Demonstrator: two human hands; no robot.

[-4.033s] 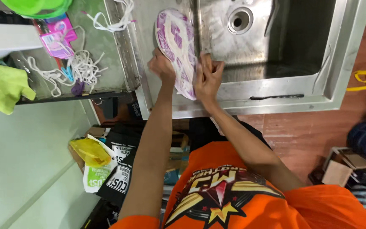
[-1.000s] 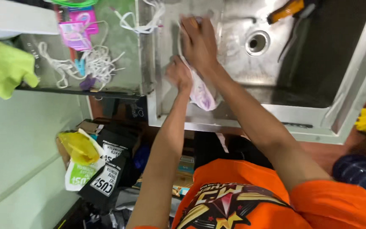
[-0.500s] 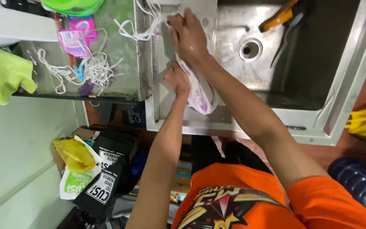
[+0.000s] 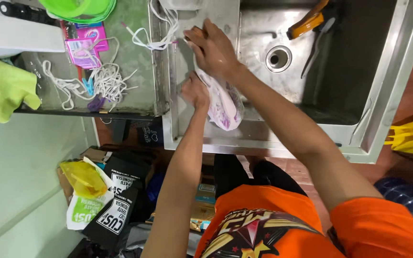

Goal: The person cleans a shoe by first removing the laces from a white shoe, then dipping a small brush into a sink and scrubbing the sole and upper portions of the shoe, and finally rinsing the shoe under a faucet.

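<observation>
Two hands on plate (image 4: pixel 223 102): white with purple pattern, tilted on edge over sink (image 4: pixel 354 71) drainboard, left of drain (image 4: pixel 278 58). Your left hand (image 4: pixel 194 91) grips plate's left rim, fingers clenched round it. Your right hand (image 4: pixel 213 48) lies spread flat on plate's upper face. Orange-handled tool (image 4: pixel 307 23) just beyond drain. White cords (image 4: pixel 103 76) and pink packet (image 4: pixel 82 48) on counter, left of sink. Green cloth (image 4: pixel 1 86) farther left.

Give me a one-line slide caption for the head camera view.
Both hands at a steel sink: left hand steadies a purple-patterned plate on edge while right hand presses on its upper face.
</observation>
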